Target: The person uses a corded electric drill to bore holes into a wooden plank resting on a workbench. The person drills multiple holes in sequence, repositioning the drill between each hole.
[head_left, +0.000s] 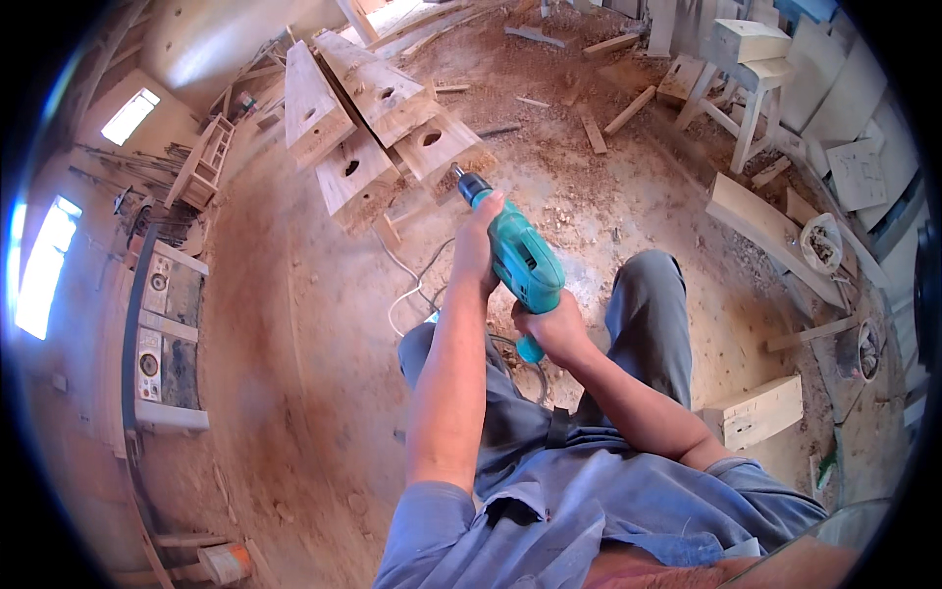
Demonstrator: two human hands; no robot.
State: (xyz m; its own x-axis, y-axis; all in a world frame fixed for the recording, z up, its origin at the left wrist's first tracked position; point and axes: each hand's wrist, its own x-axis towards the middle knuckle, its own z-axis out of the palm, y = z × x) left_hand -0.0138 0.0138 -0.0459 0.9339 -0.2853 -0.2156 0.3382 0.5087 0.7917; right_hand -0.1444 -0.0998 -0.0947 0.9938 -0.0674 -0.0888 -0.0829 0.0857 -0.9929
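A teal electric drill (530, 257) is held between both my hands, pointing up and slightly left. My right hand (557, 329) is closed round its rear grip. Nearer the chuck, my left hand (478, 240) is wrapped round the front of the body; some of its fingers are hidden behind the tool. The chuck's tip is close to the near end of a thick wooden piece (456, 152) with a dark hole in it. I cannot tell whether they touch. Beside it lies another holed piece (353, 182), and longer holed planks (368, 79) extend behind.
A cable (400, 265) loops on the floor by my left knee. Wood scraps (592, 128) and shavings are scattered ahead. At right are a wooden trestle (751, 88), a long beam (770, 236), a bucket (822, 243) and a wooden block (756, 412). A wooden frame (172, 334) stands left.
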